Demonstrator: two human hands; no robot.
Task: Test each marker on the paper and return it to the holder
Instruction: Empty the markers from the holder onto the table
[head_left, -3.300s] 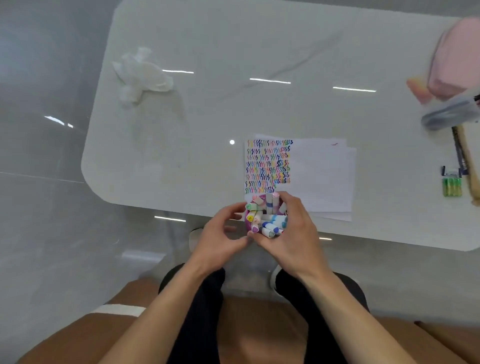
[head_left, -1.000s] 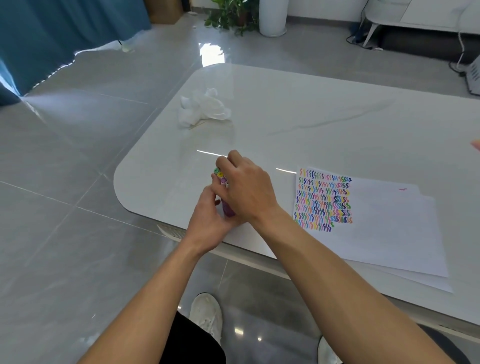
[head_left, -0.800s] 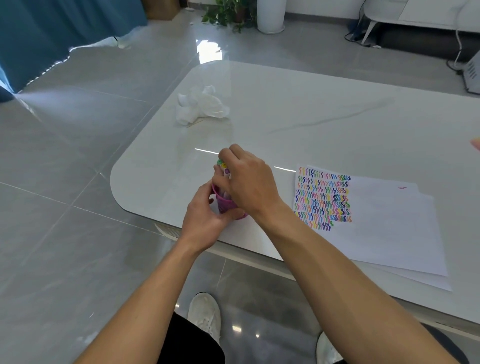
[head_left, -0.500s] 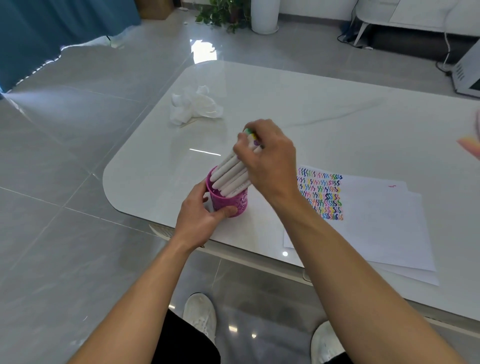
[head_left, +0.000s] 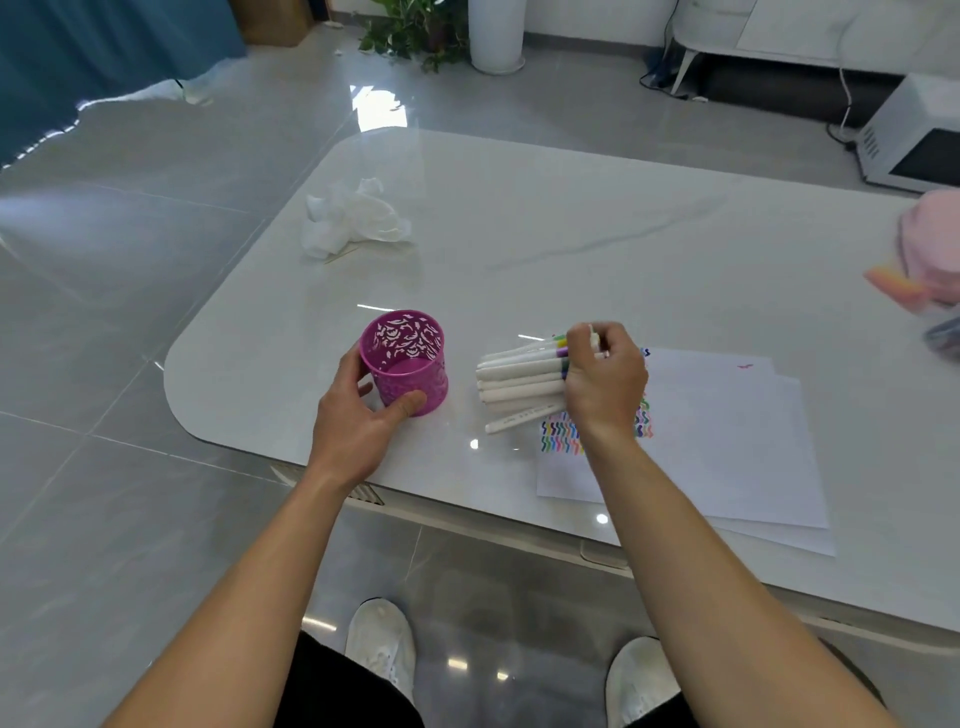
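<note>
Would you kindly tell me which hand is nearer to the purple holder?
Left. The left hand grips the holder; the right hand holds markers off to its right, apart.

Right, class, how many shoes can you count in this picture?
2. Both are white and stand on the grey floor: the left shoe at the bottom middle of the view, the right shoe further right. Their heels are hidden; no others show.

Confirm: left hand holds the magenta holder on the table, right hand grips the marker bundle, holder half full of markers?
No. The head view shows the holder empty, its inner wall and floor bare. The rest stands: the left hand holds the holder on the table and the right hand grips the marker bundle.
</note>
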